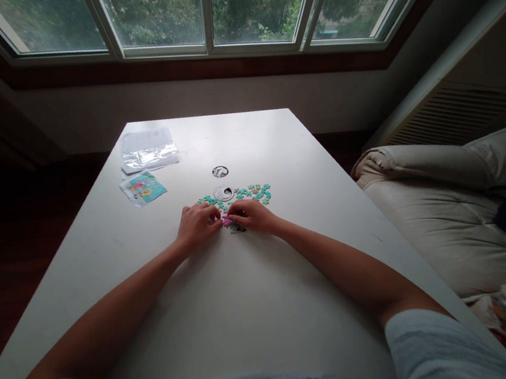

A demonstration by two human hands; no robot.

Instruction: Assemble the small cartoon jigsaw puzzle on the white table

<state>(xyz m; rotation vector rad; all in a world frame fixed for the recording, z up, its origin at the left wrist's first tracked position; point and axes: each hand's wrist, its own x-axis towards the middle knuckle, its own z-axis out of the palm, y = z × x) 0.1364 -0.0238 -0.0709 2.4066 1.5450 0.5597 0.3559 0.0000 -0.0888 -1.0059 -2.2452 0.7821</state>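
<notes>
pink jigsaw pieces (226,219) lie just below-left of frame centre, between the left hand (198,225) and right hand (253,215), neither clearly nearer; fingers curl inward (pinch on any piece: cannot tell).

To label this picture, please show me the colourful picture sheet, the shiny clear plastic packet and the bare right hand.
Colourful picture sheet (144,188), head view: middle of its printed face.
Shiny clear plastic packet (149,150), head view: middle of its top.
Bare right hand (252,214), head view: back of the hand.
</notes>
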